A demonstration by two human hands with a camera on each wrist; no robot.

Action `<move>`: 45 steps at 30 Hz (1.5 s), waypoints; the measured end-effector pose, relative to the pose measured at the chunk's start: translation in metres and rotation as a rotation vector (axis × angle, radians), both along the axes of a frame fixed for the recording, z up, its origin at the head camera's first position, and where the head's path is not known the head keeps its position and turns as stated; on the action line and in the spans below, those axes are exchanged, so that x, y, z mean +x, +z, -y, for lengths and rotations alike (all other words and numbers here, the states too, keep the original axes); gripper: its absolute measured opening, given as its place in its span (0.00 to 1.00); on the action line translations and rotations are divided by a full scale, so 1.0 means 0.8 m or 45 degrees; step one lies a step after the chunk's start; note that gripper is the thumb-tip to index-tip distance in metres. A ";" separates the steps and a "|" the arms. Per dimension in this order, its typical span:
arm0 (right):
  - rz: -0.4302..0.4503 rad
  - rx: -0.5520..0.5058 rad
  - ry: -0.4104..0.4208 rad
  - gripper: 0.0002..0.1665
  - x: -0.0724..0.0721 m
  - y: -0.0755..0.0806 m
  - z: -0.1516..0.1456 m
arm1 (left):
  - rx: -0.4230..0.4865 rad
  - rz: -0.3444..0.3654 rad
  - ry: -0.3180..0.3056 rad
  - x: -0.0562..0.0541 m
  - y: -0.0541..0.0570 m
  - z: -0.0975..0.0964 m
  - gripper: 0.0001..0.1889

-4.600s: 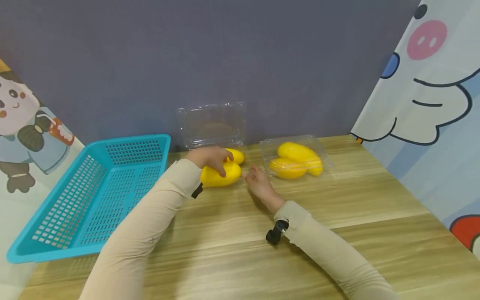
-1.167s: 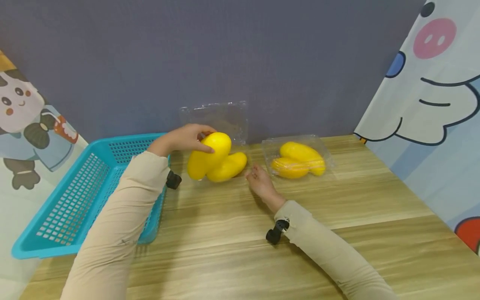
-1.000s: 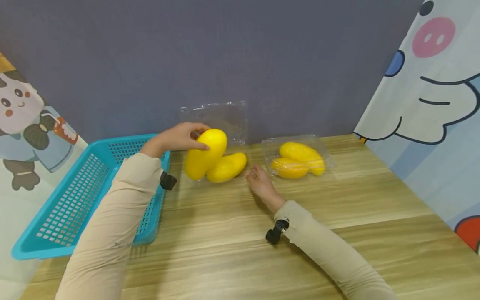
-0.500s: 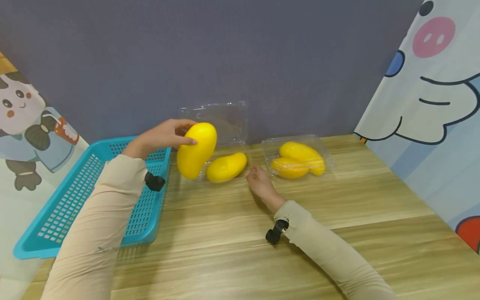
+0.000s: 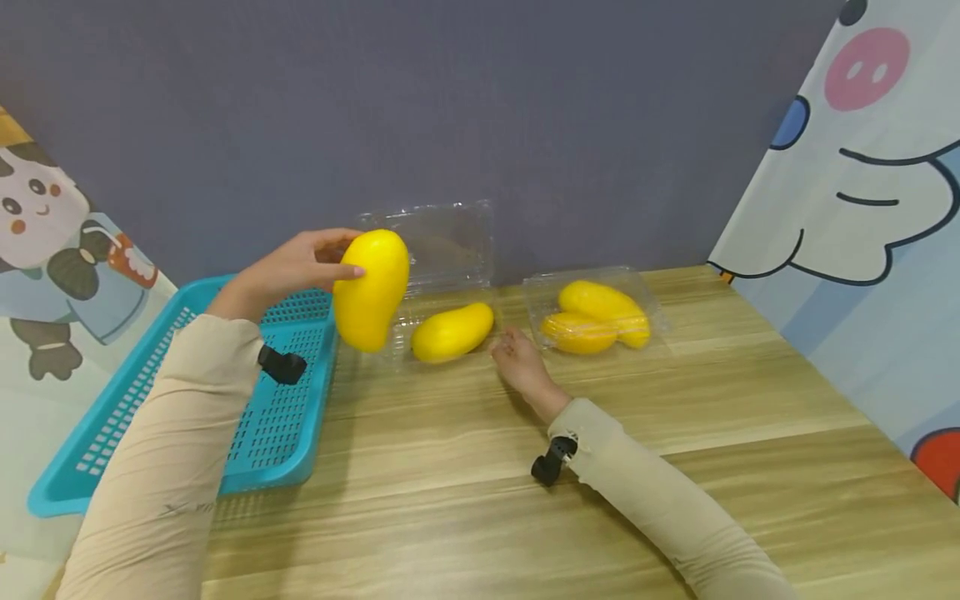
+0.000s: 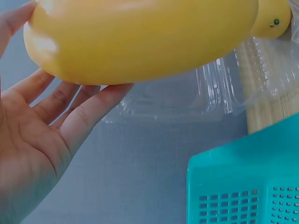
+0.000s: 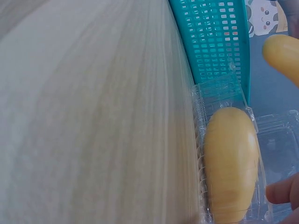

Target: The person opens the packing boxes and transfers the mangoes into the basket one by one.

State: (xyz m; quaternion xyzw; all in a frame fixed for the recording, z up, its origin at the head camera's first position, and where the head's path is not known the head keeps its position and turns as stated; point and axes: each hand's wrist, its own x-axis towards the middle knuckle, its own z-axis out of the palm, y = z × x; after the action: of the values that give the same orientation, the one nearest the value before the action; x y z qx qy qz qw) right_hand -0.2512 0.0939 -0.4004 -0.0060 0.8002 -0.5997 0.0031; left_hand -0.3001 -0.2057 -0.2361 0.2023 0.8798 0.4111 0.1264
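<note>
My left hand [image 5: 296, 265] holds a yellow mango [image 5: 372, 290] upright in the air, fingers and thumb around its side, near the right rim of the teal basket [image 5: 303, 467]. Another mango [image 5: 452, 332] lies in an open clear plastic clamshell box [image 5: 402, 333]; its lid [image 5: 442, 242] stands up against the wall. My right hand [image 5: 522, 367] rests on the table at the box's right edge, fingers curled; a fingertip [image 7: 279, 192] shows right at the rim in the right wrist view. The left wrist view shows my fingers [image 6: 77, 119] against the held mango's side.
A second clear box [image 5: 536, 287] with two mangoes [image 5: 603, 308] stands to the right of my right hand. A grey wall [image 5: 600, 142] rises behind the wooden table [image 5: 465, 508], with cartoon-printed sheets at both sides.
My left hand has lifted a mango out of the open box and carried it left and up, towards the basket. The right hand and the other mangoes stay nearly in place.
</note>
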 end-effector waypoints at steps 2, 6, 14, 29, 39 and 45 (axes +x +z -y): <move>0.002 -0.001 0.000 0.35 0.000 -0.001 0.001 | 0.010 0.000 0.012 0.002 0.000 0.006 0.35; 0.002 0.000 0.004 0.35 0.000 -0.003 0.001 | -0.009 -0.010 0.060 0.005 -0.001 0.018 0.37; -0.004 0.000 -0.001 0.35 0.001 -0.002 0.000 | -0.016 -0.042 0.114 0.007 0.000 0.038 0.36; 0.019 0.008 -0.011 0.35 0.004 -0.004 0.002 | -0.038 -0.123 0.236 0.017 0.005 0.079 0.36; 0.017 -0.005 0.000 0.35 0.005 -0.004 0.001 | -0.022 -0.094 0.317 0.017 0.003 0.106 0.37; 0.015 -0.009 0.001 0.35 0.005 -0.002 0.003 | -0.002 -0.037 0.397 0.009 -0.008 0.124 0.41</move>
State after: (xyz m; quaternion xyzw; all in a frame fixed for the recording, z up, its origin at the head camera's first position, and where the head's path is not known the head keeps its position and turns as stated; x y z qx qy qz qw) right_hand -0.2475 0.0919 -0.4020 -0.0029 0.7980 -0.6026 0.0082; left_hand -0.2928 -0.3049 -0.2422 0.0689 0.9027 0.4220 0.0482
